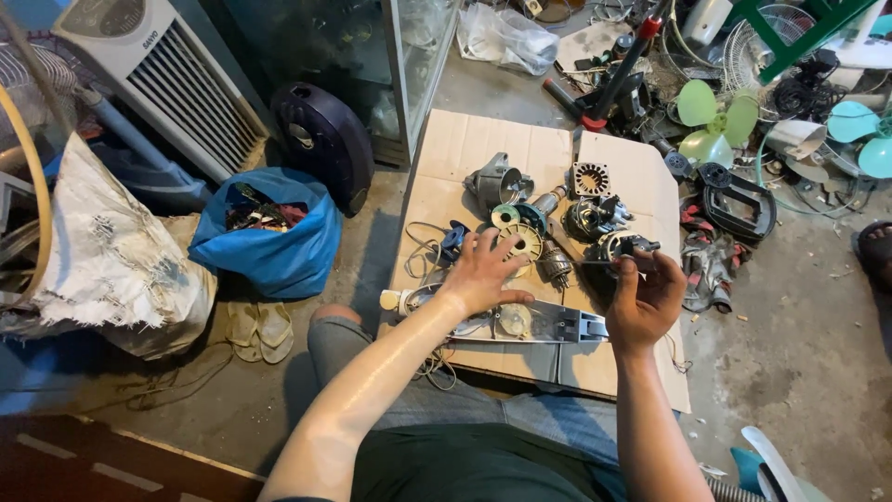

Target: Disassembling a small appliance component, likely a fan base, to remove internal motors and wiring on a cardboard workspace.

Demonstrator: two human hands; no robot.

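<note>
My right hand (643, 296) is raised over the cardboard sheet (483, 144) and grips a small dark fan motor part (621, 249) with copper windings. My left hand (481, 271) reaches forward with fingers spread, holding nothing, its fingertips by a round cream plastic disc (523, 240). A small rotor (556, 267) lies between my hands. Further off on the cardboard lie a grey metal motor housing (497, 181), a teal-rimmed part (531, 215), a white square vent cap (591, 178) and another wound motor (591, 217). A long grey plastic housing (539, 323) rests below my hands.
A blue bag of scrap (279, 244), a dark rounded appliance (325, 139) and a white air cooler (163, 79) stand at left. Green fan blades (711, 121), a black fan base (739, 200), a wire fan guard (757, 46) and tangled cables crowd the right. Sandals (258, 327) lie by my knee.
</note>
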